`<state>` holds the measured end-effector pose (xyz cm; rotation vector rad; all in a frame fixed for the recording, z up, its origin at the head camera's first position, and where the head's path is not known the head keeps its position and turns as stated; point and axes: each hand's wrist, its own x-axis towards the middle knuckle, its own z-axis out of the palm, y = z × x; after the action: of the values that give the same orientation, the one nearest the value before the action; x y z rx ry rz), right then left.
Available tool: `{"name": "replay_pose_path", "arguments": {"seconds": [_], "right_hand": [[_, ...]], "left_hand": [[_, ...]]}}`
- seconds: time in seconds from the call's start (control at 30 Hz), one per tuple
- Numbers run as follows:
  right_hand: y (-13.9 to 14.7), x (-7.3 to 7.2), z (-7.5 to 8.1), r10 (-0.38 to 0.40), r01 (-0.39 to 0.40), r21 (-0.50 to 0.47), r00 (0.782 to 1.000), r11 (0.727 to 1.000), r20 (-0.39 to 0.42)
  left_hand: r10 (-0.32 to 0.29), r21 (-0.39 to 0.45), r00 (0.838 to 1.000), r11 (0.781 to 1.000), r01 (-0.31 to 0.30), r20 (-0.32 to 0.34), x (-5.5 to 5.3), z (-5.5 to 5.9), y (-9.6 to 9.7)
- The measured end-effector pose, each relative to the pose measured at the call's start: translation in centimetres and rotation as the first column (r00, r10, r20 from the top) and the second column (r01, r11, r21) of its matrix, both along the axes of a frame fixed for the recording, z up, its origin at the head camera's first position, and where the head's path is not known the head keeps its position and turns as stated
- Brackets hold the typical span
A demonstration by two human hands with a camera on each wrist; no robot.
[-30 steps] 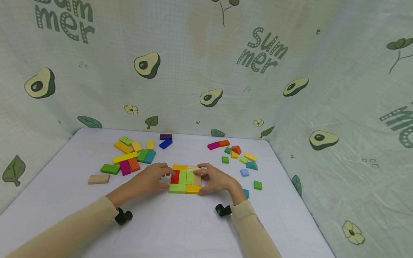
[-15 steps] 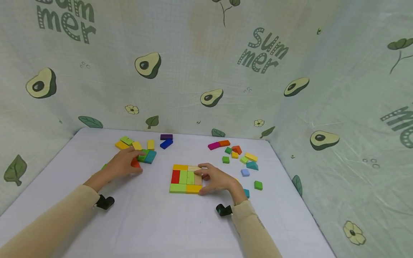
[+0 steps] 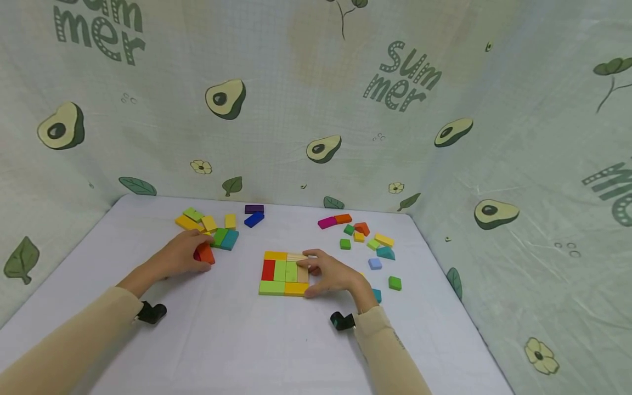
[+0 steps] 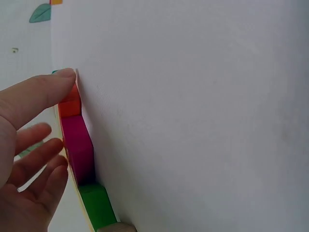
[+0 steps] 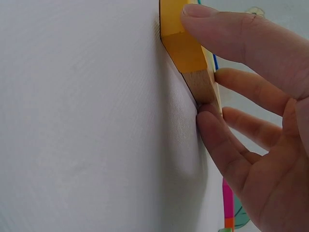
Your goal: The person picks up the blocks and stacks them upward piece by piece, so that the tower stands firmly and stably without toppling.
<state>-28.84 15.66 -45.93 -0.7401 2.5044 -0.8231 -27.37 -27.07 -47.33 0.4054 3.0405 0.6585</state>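
Note:
My left hand (image 3: 180, 255) is at the left pile, thumb and forefinger spread around an orange block (image 3: 206, 254). In the left wrist view the thumb overlaps the orange block (image 4: 71, 107); the other fingers hang loosely beside a magenta block (image 4: 79, 147) and a green block (image 4: 99, 208). At the right side of a flat rectangle of fitted blocks (image 3: 279, 271), my right hand (image 3: 334, 274) rests. Its thumb touches the yellow corner block (image 5: 181, 50), while its bent fingers lie along a plain wooden block (image 5: 199, 86).
Loose yellow and green blocks (image 3: 219, 237) lie beyond my left hand. A dark purple block (image 3: 254, 209) and a blue block (image 3: 254, 219) sit at the back. Small coloured blocks (image 3: 345, 244) are scattered on the right. A printed cloth (image 3: 271, 120) hangs behind the table.
My left hand has left the fitted rectangle and moved left to the pile, then shifted slightly further left and nearer me. My right hand has stayed at the rectangle's right side.

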Motion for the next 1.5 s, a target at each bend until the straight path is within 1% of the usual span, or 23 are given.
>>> {"name": "replay_pose_path", "arguments": {"seconds": [0.2, 0.37, 0.5, 0.63, 0.73, 0.8, 0.87, 0.97, 1.23, 1.37, 1.5], "right_hand": [[0.0, 0.0, 0.0, 0.003, -0.003, 0.006, 1.000, 1.000, -0.004], [0.0, 0.1, 0.0, 0.003, -0.003, 0.007, 1.000, 1.000, -0.004], [0.0, 0.1, 0.0, 0.006, -0.006, 0.014, 1.000, 1.000, -0.010], [0.0, 0.0, -0.1, 0.014, -0.013, 0.022, 1.000, 1.000, -0.019], [0.0, -0.1, -0.1, 0.013, -0.012, 0.019, 1.000, 1.000, -0.015], [0.0, -0.1, 0.0, 0.008, -0.008, 0.013, 1.000, 1.000, -0.008], [0.0, -0.1, -0.1, 0.006, -0.006, 0.010, 1.000, 1.000, -0.004], [0.0, -0.1, -0.1, 0.005, -0.005, -0.001, 1.000, 1.000, 0.003], [0.1, -0.1, -0.3, 0.004, -0.004, -0.004, 1.000, 1.000, 0.002], [0.1, -0.1, -0.2, 0.012, -0.012, 0.000, 1.000, 1.000, 0.000], [0.1, -0.1, -0.1, 0.013, -0.013, 0.003, 1.000, 1.000, 0.002]], "left_hand": [[0.000, -0.012, 1.000, 1.000, 0.000, -0.009, 0.2, 0.0, -0.3], [-0.033, -0.009, 0.999, 0.999, 0.033, 0.008, 0.2, 0.0, -0.4], [-0.057, -0.010, 0.998, 0.998, 0.057, 0.010, 0.2, 0.1, 0.0], [-0.060, -0.003, 0.998, 0.998, 0.060, -0.015, 0.7, 0.5, 0.8], [-0.071, 0.018, 0.997, 0.997, 0.072, -0.034, 0.8, 1.1, 1.8], [-0.094, 0.032, 0.995, 0.995, 0.096, -0.040, 0.8, 1.5, 2.8], [-0.116, 0.050, 0.993, 0.992, 0.118, -0.033, 0.9, 1.8, 3.8], [-0.153, 0.078, 0.988, 0.985, 0.153, -0.015, 0.8, 1.8, 5.3], [-0.247, 0.157, 0.969, 0.958, 0.241, 0.016, -0.1, 1.0, 9.6], [-0.267, 0.171, 0.963, 0.951, 0.258, 0.033, -0.5, 0.7, 11.2], [-0.274, 0.180, 0.961, 0.948, 0.262, 0.047, -0.7, 0.4, 12.2]]}}
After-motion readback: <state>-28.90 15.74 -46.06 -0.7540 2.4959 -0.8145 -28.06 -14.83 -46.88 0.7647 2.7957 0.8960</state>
